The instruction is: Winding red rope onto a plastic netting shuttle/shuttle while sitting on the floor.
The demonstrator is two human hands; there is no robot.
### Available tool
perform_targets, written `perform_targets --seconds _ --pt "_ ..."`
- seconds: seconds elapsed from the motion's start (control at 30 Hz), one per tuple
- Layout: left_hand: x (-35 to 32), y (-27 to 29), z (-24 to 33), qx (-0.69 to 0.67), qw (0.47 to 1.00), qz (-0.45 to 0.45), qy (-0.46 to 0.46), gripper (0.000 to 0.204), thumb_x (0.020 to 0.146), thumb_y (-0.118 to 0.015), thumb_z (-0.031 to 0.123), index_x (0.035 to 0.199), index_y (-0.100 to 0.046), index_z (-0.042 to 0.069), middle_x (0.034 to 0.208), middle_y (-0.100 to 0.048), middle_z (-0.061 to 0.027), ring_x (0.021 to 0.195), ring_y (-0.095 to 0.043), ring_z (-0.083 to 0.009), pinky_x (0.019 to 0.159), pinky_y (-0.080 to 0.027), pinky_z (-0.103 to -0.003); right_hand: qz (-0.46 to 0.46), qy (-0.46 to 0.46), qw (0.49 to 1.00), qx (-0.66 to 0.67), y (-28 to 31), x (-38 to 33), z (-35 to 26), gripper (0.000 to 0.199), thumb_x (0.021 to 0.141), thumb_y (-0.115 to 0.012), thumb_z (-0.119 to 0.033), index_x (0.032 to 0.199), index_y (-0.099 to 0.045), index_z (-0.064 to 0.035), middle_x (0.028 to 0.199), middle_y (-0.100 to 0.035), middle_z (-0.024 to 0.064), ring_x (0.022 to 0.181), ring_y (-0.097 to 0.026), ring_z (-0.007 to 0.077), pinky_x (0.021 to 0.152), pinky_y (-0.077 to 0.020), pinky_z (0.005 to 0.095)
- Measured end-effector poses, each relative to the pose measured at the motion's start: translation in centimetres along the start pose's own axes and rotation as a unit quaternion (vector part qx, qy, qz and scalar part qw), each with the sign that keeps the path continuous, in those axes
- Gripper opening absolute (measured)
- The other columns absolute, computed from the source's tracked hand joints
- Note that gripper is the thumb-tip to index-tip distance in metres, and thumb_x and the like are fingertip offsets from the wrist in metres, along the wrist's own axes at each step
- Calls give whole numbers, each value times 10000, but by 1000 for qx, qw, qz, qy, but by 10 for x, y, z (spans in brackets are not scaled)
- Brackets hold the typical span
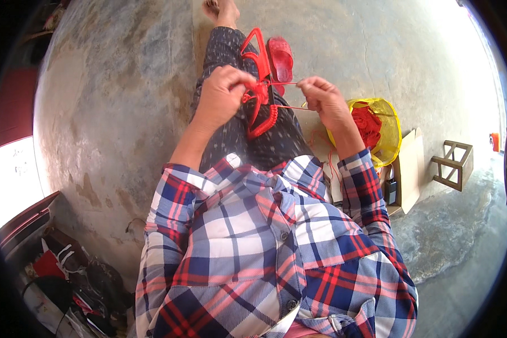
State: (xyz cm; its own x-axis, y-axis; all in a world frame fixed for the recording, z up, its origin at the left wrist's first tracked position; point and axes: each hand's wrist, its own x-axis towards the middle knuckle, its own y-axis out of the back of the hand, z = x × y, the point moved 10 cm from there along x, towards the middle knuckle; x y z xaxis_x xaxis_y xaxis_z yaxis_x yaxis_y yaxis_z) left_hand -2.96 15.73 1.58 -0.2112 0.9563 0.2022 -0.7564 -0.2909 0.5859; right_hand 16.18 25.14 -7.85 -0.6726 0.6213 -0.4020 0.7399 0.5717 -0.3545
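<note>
A red frame with open, looped sides (pixel 263 61) lies across my lap, and a red cord is wound in tight coils along its lower edge. My left hand (pixel 221 97) is closed, its fingertips pinching the red bundle at the frame's middle. To the right, my right hand (pixel 325 100) is closed in a pinch on a red cord (pixel 287 84), drawn taut from the frame. A second strand runs from the coiled edge toward the same hand. The fingertips of both hands are slightly blurred.
A yellow bag (pixel 397 121) holding red material stands at the right, beside an open cardboard box (pixel 409 169). A small wooden stool (pixel 462 166) stands farther right. A red slipper (pixel 280 56) lies by my leg. Clutter (pixel 90 276) fills the lower left.
</note>
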Motion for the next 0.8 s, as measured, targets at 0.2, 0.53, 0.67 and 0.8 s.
perform_targets --seconds 0.2,0.53,0.67,0.8 --pt "-11 -64 -14 203 978 -51 7 48 754 -645 98 797 -662 109 828 -625 -68 858 -575 -296 775 -451 -422 -48 76 914 -395 -55 19 10 297 799 -708 -169 1038 -672 5 977 -695 105 826 -634 200 767 -498 332" --pt "-45 -100 -76 -468 778 51 416 468 748 -558 22 1211 -503 -25 1097 -552 -127 984 -562 -214 908 -441 -321 -20 215 976 -24 -34 -6 -92 110 829 -649 -154 783 -597 -68 885 -648 105 743 -620 208 694 -497 324" --pt "-48 -121 -78 -501 761 48 409 460 714 -536 68 1167 -477 12 976 -514 -61 882 -492 -147 873 -419 -311 -77 170 964 189 -68 -46 -140 81 855 -605 -137 842 -551 -79 955 -635 148 744 -612 186 674 -486 286" --pt "-47 -119 -82 -502 759 44 412 486 730 -490 19 1214 -493 -23 1067 -528 -93 958 -519 -176 923 -394 -281 -220 166 925 262 -131 -97 -160 158 922 -535 -211 887 -444 -87 851 -518 82 665 -494 152 606 -400 283"
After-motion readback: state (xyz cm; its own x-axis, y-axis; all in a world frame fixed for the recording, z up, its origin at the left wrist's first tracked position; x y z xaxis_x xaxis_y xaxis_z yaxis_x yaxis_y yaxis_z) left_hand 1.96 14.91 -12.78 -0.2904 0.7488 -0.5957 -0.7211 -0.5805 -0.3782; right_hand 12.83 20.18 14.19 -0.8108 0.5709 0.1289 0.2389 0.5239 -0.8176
